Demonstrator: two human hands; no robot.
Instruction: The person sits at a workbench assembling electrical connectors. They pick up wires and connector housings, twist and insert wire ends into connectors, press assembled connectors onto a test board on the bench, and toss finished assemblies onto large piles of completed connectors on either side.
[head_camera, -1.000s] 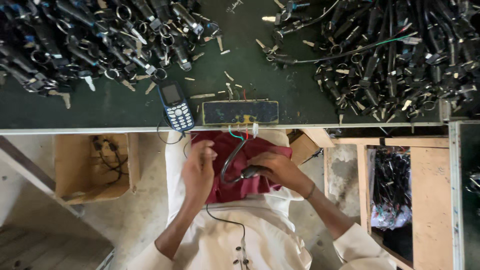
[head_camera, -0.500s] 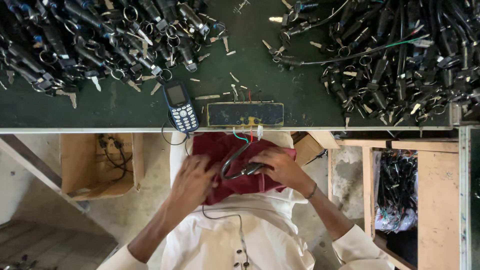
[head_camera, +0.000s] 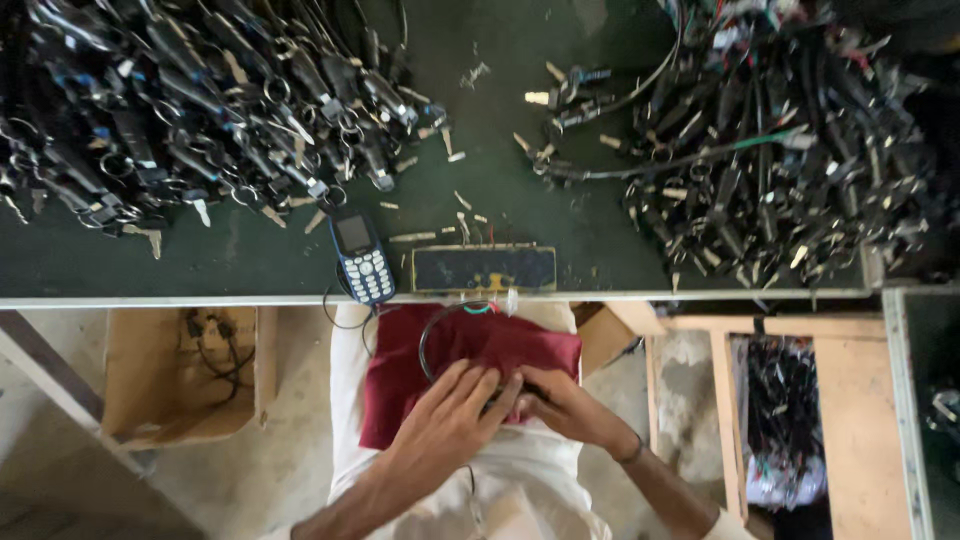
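My left hand (head_camera: 452, 418) and my right hand (head_camera: 562, 403) meet over a dark red cloth (head_camera: 415, 372) spread on my lap. Their fingertips pinch a small dark part where a black cable (head_camera: 432, 333) ends; the part itself is mostly hidden by the fingers. The cable loops up from my hands toward a flat dark block (head_camera: 484, 268) with thin coloured wires at the green table's (head_camera: 300, 262) front edge.
A small keypad phone (head_camera: 361, 256) lies on the table left of the block. Heaps of black cable parts fill the table's left (head_camera: 170, 110) and right (head_camera: 780, 140). A cardboard box (head_camera: 180, 375) sits below left, a wooden crate (head_camera: 790, 420) with more parts below right.
My left hand has slid right across the cloth to join my right hand at the cable's end. The view has moved closer to my lap.
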